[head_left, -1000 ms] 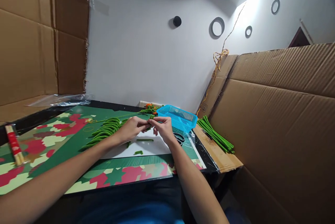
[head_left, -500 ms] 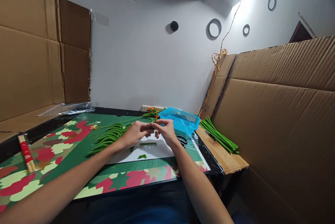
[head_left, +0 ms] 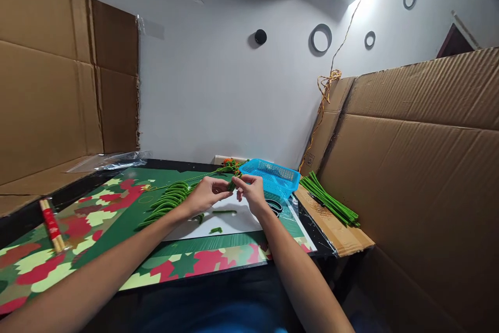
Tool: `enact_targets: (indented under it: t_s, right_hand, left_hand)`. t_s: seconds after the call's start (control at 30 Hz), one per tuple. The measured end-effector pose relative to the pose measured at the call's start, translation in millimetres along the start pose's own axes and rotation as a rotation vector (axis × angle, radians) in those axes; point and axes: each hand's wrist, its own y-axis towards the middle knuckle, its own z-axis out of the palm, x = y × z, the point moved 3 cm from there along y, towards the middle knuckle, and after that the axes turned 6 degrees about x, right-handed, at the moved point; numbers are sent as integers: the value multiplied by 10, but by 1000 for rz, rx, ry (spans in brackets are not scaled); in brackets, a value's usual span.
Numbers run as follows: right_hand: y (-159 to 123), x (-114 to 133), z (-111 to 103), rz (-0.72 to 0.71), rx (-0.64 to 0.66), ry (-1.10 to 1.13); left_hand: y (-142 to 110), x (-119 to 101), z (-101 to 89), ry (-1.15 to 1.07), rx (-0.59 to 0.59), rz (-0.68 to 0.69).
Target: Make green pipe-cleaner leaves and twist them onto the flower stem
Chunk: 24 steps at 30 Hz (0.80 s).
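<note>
- green fuzzy stem piece [head_left: 232,186], small and bent: in the head view it sits between your hands, above the white sheet of paper [head_left: 242,224].
- your left hand [head_left: 206,194] and right hand [head_left: 253,191] meet there, fingertips pinched on it; the exact grip is partly hidden.
- it could slip or spring out of shape if either pinch loosens, since so little shows to hold.
- your left forearm could brush the row of curved green fuzzy stems [head_left: 171,198] and disorder it.
- black-handled scissors [head_left: 274,208] lie just beside your right wrist, which could knock them.
- the blue perforated plastic basket [head_left: 286,187] stands behind your right hand, limiting forward reach.
</note>
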Motion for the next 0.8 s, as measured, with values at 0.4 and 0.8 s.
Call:
enact_targets:
  t_s: [0.4, 0.8]
  right_hand:
    - [7, -135, 40, 68, -10, 120]
    - [-35, -62, -7, 63, 61, 66]
  left_hand:
    - [46, 134, -41, -52, -40, -59]
    - [7, 48, 7, -96, -61, -75]
